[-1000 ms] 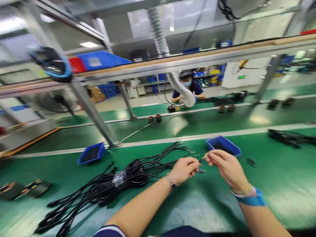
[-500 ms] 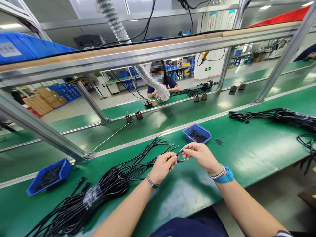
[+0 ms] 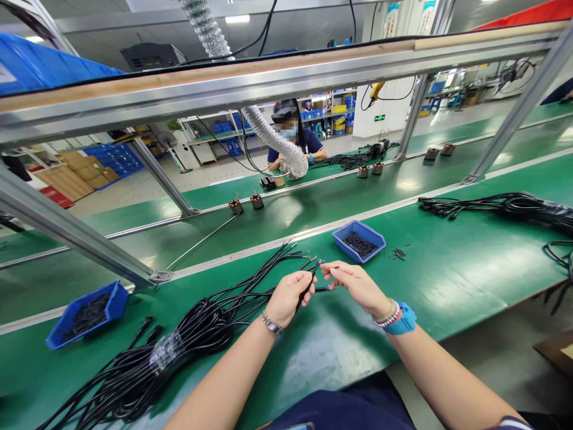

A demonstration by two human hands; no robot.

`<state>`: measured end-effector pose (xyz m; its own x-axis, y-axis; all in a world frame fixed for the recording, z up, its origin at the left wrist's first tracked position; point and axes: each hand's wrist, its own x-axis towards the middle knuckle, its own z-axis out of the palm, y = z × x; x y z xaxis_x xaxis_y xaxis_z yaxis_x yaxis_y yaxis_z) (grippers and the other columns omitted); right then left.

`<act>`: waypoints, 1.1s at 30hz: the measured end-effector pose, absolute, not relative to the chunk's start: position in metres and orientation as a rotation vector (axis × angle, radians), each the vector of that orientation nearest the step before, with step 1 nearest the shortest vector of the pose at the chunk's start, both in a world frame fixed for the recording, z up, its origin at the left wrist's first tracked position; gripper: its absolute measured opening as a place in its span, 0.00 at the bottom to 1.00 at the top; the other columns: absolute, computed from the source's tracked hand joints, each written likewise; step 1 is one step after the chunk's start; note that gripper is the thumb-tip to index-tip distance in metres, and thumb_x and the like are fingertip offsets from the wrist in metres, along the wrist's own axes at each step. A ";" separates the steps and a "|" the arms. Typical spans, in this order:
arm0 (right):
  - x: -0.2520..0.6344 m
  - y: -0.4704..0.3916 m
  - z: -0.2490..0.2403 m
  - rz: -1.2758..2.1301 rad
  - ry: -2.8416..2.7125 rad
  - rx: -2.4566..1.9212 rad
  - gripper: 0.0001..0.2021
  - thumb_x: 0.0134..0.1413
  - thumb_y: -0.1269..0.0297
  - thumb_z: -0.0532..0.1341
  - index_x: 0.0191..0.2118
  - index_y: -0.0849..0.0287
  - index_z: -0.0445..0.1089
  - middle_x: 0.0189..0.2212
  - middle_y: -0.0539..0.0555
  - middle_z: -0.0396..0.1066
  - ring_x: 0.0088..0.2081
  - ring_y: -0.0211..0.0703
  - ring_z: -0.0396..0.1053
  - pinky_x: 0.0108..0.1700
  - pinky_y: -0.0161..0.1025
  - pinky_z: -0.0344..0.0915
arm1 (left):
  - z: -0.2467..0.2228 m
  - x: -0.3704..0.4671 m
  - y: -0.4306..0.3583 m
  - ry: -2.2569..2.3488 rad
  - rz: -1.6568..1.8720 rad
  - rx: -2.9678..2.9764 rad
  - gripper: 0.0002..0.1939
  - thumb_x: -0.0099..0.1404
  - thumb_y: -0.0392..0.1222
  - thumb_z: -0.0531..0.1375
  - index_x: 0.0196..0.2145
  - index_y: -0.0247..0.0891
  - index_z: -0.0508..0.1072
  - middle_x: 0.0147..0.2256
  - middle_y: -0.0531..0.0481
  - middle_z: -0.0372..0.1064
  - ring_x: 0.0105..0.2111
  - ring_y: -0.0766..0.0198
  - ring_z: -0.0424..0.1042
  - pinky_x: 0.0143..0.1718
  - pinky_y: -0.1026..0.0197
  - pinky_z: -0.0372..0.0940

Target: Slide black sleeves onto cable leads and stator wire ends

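Note:
My left hand [image 3: 290, 297] is closed around a black cable [image 3: 307, 288], whose stripped end with small colored wires points up between my two hands. Just to the right, my right hand [image 3: 357, 286] has its thumb and forefinger pinched at a small dark piece too tiny to make out clearly. Beyond my hands, a blue bin [image 3: 359, 241] holds short black tubes, with several loose ones [image 3: 398, 254] beside it. On the left lies a large bundle of black cables [image 3: 197, 328] bound with clear wrap, its free ends reaching toward my left hand.
Another blue bin [image 3: 87, 313] of black pieces sits at the far left. More black cables [image 3: 510, 205] lie at the right. Metal frame posts [image 3: 76, 230] rise behind the green table [image 3: 452, 275]. Small motor parts [image 3: 256, 201] stand beyond, where a masked person [image 3: 308, 143] sits across.
My left hand has tilted the cable end more upright. The fingertips of my right hand have moved slightly left and off the colored wires. The camera view has shifted slightly.

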<state>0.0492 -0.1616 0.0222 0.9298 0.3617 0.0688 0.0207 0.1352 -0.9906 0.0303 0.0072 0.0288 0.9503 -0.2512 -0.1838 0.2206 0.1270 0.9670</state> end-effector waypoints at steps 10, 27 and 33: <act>0.056 -0.160 0.032 0.333 -0.441 -1.366 0.15 0.54 0.61 0.51 0.43 0.57 0.69 0.35 0.54 0.64 0.33 0.37 0.63 0.34 0.37 0.61 | 0.029 0.027 0.011 -0.055 -0.495 1.267 0.15 0.53 0.49 0.59 0.27 0.32 0.66 0.17 0.56 0.57 0.14 0.77 0.50 0.14 0.70 0.43; 0.057 -0.165 0.040 0.488 -0.483 -1.385 0.12 0.50 0.62 0.54 0.35 0.61 0.72 0.42 0.57 0.66 0.35 0.39 0.65 0.33 0.37 0.63 | 0.026 0.029 0.012 -0.070 -0.533 1.320 0.17 0.54 0.51 0.58 0.27 0.32 0.66 0.17 0.56 0.57 0.13 0.78 0.49 0.14 0.71 0.42; 0.056 -0.164 0.043 0.506 -0.456 -1.382 0.12 0.50 0.62 0.55 0.35 0.61 0.72 0.42 0.57 0.66 0.36 0.40 0.65 0.32 0.36 0.63 | 0.027 0.028 0.010 -0.105 -0.377 1.528 0.16 0.56 0.51 0.56 0.27 0.32 0.66 0.19 0.55 0.59 0.15 0.76 0.53 0.15 0.70 0.46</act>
